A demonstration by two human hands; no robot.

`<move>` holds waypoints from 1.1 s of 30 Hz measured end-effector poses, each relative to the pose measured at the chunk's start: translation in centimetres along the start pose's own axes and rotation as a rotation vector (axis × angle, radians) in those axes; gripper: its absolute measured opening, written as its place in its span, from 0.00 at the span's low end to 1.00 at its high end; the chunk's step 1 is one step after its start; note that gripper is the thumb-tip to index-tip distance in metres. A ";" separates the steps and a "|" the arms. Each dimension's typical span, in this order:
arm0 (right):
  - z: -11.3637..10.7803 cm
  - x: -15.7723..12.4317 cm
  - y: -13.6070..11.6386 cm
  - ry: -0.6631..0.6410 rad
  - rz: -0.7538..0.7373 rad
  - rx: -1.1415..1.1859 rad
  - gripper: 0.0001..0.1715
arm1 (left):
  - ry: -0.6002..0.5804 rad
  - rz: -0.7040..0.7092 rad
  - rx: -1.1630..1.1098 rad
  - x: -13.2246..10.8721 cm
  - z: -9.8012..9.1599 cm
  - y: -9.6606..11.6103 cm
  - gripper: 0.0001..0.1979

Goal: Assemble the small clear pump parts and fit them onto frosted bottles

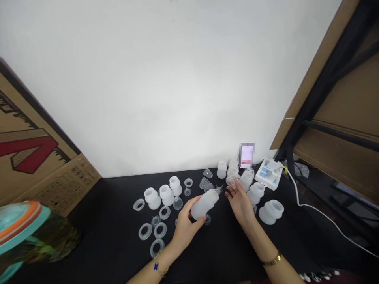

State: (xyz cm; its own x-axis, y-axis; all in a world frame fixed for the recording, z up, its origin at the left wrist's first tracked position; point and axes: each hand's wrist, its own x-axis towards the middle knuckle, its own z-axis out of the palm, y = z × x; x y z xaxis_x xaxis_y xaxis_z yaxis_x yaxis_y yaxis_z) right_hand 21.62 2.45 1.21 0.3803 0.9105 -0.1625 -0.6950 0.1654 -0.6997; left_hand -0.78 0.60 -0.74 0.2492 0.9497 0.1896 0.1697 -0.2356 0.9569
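My left hand is wrapped round a frosted white baby bottle, tilted with its top toward the upper right. A ring collar and a clear teat show at that top. My right hand is raised to the right of the bottle, its fingers closed on a clear cup-shaped cap. Behind the bottle lie more clear caps. Several frosted bottles stand to the left, among loose collar rings and clear teats.
More open-necked bottles stand at the right. A white power strip with a cable lies behind them, near a lit phone. At the left are a cardboard box and a jar with a teal and orange lid. A white wall bounds the table.
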 end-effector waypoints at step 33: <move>0.6 -1.0 0.2 -0.181 0.050 -0.096 0.25 | -0.025 -0.036 -0.087 0.0 0.1 1.0 0.25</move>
State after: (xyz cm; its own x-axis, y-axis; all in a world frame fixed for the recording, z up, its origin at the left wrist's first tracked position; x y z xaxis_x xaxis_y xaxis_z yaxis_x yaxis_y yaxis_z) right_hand 20.75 1.77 1.63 0.2247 0.9714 -0.0767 -0.6456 0.0895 -0.7584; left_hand -0.57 0.31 0.23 0.2683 0.9515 0.1506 0.0956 -0.1819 0.9787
